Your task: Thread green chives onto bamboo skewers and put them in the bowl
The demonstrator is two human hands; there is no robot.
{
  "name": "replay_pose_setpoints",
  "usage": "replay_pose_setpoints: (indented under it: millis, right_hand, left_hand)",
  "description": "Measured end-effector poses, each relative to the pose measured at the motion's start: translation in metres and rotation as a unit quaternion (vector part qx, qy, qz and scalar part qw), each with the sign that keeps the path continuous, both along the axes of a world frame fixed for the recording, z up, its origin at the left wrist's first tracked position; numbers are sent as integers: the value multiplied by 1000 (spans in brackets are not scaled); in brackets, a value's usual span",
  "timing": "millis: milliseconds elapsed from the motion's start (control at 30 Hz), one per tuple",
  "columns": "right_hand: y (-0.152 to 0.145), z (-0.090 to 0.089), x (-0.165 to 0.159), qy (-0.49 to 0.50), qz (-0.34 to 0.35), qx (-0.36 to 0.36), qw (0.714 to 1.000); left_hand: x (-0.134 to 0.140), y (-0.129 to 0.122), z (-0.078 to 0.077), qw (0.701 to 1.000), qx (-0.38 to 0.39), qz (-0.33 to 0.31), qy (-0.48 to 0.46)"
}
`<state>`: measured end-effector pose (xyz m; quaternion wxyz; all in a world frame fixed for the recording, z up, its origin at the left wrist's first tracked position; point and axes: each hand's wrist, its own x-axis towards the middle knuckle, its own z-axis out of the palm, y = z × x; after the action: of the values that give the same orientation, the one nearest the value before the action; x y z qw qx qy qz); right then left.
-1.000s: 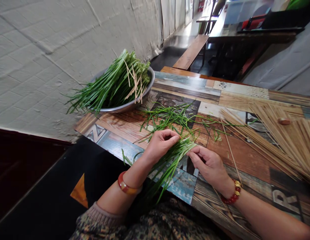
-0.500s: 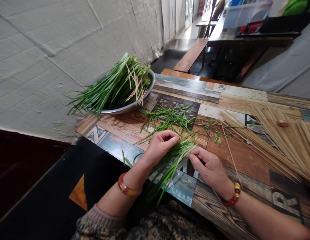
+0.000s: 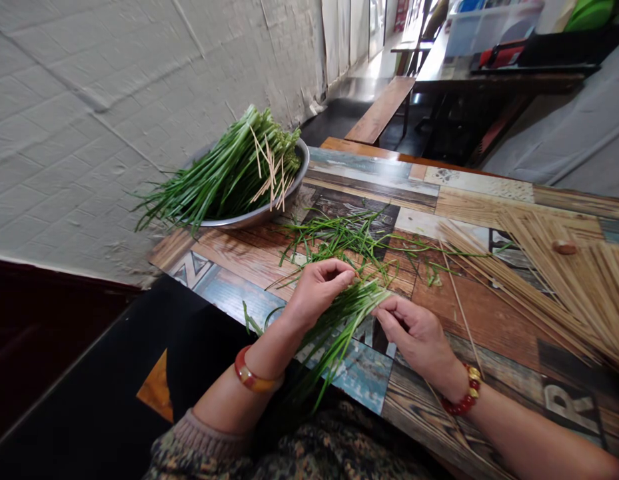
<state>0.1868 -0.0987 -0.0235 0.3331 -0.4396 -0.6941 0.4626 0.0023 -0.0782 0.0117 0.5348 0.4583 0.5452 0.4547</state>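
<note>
A bunch of garlic chives (image 3: 346, 323) hangs over the table's near edge, its pale ends between my two hands. My left hand (image 3: 320, 288) is closed in a pinch above the bunch; whatever its fingertips hold is too small to make out. From the other side, my right hand (image 3: 413, 328) pinches the pale ends of the chives. A thin stick shows below the right palm, but whether this hand grips it is hidden. Loose chive trimmings (image 3: 344, 233) lie scattered just beyond my hands.
At the back left, a metal basin (image 3: 249, 219) holds piled chives with several short sticks (image 3: 272, 170) on top. Many bamboo skewers (image 3: 544, 280) spread across the right of the patterned wooden table (image 3: 489, 200). A wall (image 3: 114, 87) borders the left side; a bench (image 3: 384, 110) stands behind.
Both hands keep nearly the same place and pinch. The chives between them look almost unchanged.
</note>
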Motion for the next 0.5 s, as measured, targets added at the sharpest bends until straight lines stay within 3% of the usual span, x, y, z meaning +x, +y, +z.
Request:
replay_pose_setpoints:
  millis: [233, 500]
  right_hand:
    - [0, -1, 1, -2, 2, -2, 1000]
    - [1, -3, -1, 2, -1, 1, 1000]
  left_hand:
    - [0, 0, 2, 1000, 9, 4, 23]
    - [-3, 0, 3, 992, 47, -19, 113]
